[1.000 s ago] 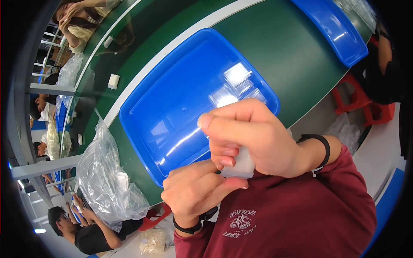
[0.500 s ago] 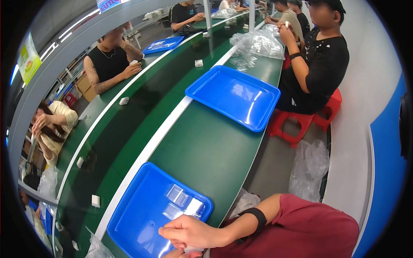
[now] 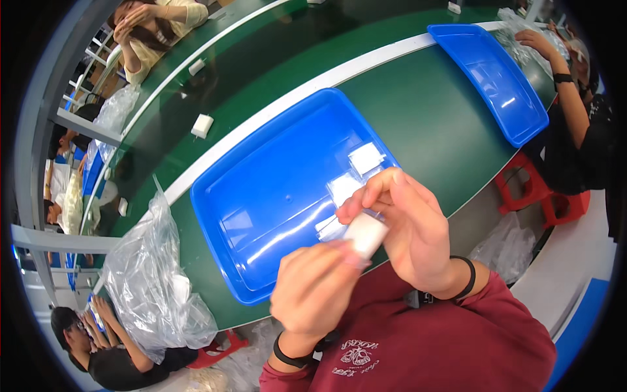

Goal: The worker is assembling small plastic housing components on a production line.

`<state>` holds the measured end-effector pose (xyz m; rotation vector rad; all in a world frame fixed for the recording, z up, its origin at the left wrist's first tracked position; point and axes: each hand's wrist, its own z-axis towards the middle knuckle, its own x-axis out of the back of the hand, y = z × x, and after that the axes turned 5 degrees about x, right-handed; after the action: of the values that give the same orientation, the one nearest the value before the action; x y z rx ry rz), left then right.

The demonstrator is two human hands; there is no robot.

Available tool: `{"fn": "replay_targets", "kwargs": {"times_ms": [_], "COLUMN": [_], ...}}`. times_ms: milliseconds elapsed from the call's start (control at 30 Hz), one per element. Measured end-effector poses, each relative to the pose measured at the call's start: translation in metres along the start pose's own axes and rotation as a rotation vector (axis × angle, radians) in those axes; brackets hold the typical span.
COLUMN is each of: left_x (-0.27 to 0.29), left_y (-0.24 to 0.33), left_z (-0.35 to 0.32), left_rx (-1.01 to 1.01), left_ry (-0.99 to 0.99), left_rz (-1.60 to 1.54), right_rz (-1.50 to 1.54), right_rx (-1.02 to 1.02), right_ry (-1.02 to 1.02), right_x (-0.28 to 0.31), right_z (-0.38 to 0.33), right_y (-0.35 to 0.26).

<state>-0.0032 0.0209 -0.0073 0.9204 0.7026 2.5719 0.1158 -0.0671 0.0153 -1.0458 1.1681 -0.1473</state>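
A small white box (image 3: 366, 234) is held at its lower end by the closed fingers of my left hand (image 3: 320, 284), which is smeared by motion. My right hand (image 3: 418, 232) curves around the box's upper right side, fingers bent and apart; nothing is plainly gripped in it. Whether its fingertips touch the box I cannot tell. Just beyond both hands lies a blue tray (image 3: 274, 176). Along its right side are small clear pieces with white cards or boxes (image 3: 366, 159), partly covered by my fingers. Another clear piece (image 3: 238, 224) rests at the tray's left.
A second blue tray (image 3: 486, 78) stands to the right, near a co-worker's arm (image 3: 568, 98). Crumpled clear bags (image 3: 153, 274) cover the table's left end. White boxes (image 3: 202, 125) sit on the green belt (image 3: 261, 72) behind. Red stools (image 3: 526, 183) stand at the right.
The view has swung, so the near tray and my hands appear higher and further right. Both hands now show fully, with the white box visible between them.
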Motion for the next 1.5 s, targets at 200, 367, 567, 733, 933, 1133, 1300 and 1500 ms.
{"fn": "replay_targets", "kwargs": {"times_ms": [200,367,567,733,933,1133,1300,1500], "left_x": [0.003,0.01,0.02,0.005,-0.012,-0.011,-0.007,0.002], "left_y": [0.02,0.014,0.023,0.013,0.008,0.019,0.006,0.01], "left_z": [-0.004,-0.002,0.006,-0.006,-0.021,-0.029,-0.03,-0.027], "left_rx": [0.293,0.48,0.35,0.3,0.313,0.554,0.418,0.352], "left_ry": [0.071,-0.111,-0.123,0.014,0.126,0.271,0.169,0.093], "left_rz": [-0.257,-0.32,-0.277,-0.47,-0.766,-1.03,-1.005,-0.757], "right_rz": [0.052,0.106,-0.18,-0.017,0.206,0.115,-0.403,-0.373], "right_rx": [-0.185,-0.254,0.11,0.265,0.464,0.558,0.911,0.995], "right_ry": [0.006,-0.061,-0.324,-0.324,-0.249,-0.301,-0.58,-0.614], "right_x": [-0.01,-0.004,-0.004,0.001,-0.002,0.002,0.047,0.036], "right_z": [-0.003,-0.002,-0.017,-0.02,-0.019,-0.019,-0.013,-0.014], "right_y": [-0.003,-0.002,0.0,0.008,0.023,0.024,0.03,0.028]}}
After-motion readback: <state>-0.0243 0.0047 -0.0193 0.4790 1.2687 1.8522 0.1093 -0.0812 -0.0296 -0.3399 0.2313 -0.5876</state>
